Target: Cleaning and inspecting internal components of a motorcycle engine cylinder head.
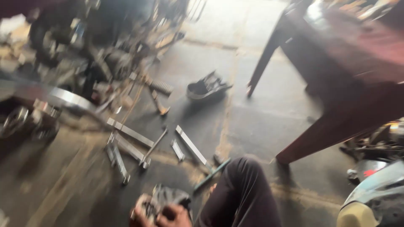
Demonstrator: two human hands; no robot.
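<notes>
- Hands (162,214): at the near edge, both pressed together around a grey, ribbed metal part (168,197); motion blur prevents telling left from right, or how tightly each grip closes.
- Metal part: dull, cast-looking, held just left of the person's knee (242,189), which is clad in dark cloth.
- Floor (261,122): rough grey concrete, stained and dusty.
- Flat steel bars (191,145) and wrenches (118,157): bright, long and narrow, scattered on the floor beyond the hands.
- Curved dark shell (206,88): lying farther off, hollow side up.
- Worktop (353,54): dark red, angled legs, far right.
- Machine frame (84,50): tangled, blurred metal, far left.
</notes>
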